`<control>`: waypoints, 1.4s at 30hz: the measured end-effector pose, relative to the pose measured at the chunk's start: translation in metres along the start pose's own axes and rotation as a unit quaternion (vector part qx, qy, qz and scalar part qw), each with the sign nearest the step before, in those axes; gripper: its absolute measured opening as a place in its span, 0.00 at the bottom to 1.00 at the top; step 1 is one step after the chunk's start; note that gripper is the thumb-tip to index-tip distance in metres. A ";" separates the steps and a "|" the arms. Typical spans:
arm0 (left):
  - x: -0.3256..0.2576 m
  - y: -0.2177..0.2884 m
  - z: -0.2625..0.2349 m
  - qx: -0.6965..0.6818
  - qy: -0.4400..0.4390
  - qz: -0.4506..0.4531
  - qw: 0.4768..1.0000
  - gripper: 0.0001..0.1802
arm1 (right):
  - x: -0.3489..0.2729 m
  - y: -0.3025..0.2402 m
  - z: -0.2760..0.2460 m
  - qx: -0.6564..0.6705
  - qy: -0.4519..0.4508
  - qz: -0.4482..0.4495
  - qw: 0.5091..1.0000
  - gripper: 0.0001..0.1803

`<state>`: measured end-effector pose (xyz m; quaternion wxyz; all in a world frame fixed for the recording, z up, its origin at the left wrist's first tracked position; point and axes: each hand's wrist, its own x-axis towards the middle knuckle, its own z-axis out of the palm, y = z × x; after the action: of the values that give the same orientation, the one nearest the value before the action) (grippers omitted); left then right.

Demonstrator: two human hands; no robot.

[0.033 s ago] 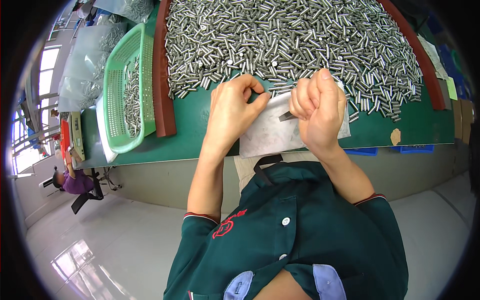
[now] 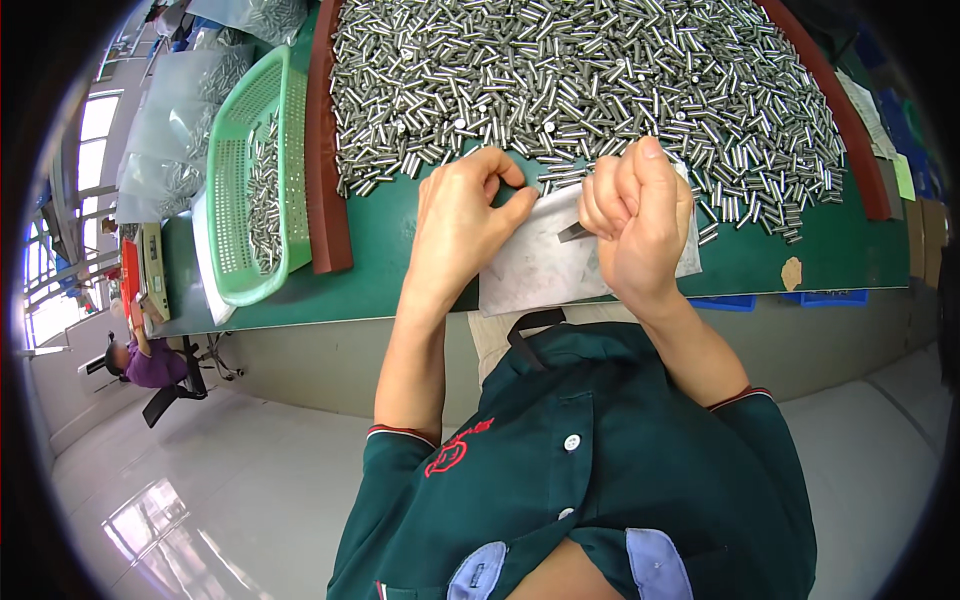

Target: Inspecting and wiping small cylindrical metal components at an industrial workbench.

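Observation:
Many short shiny metal pins (image 2: 580,80) lie in a wide pile on the green tabletop (image 2: 390,240). At the pile's near edge is my left hand (image 2: 465,210), its fingers curled and the thumb tip close to the index fingertip. Whatever may be between those tips is hidden. My right hand (image 2: 640,225) is closed, palm side up, over a smudged white sheet (image 2: 540,270). From its little-finger side sticks out the end of a flat dark metal strip (image 2: 572,233); the rest is covered by the fingers. Several pins touch the sheet's far edge.
Dark red rails (image 2: 328,150) border the pile on both sides. Left of it stands a green plastic basket (image 2: 222,240) with pins inside. Clear bags of pins (image 2: 170,130) lie beyond. A small tan scrap (image 2: 791,273) is at the right. Another person (image 2: 155,365) sits far left.
My left hand has shifted very slightly to the left. The right hand and the pins look the same.

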<state>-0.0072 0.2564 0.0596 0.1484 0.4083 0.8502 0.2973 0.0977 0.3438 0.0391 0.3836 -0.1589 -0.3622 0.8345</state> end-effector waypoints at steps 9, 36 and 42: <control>-0.003 -0.014 -0.010 0.014 0.011 -0.007 1.000 0.06 | -0.001 -0.002 -0.002 0.025 -0.012 0.000 1.000 0.23; -0.008 -0.041 -0.005 -0.248 0.083 -0.008 0.965 0.04 | 0.000 -0.002 0.001 0.030 -0.014 0.005 0.999 0.22; -0.011 -0.055 -0.010 -0.674 -0.023 -0.134 0.726 0.02 | -0.001 -0.001 -0.001 0.029 -0.028 -0.004 0.999 0.21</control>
<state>-0.0388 0.2174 0.0325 0.4424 0.0895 0.4683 0.7596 0.0991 0.3442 0.0388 0.3809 -0.1232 -0.3494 0.8472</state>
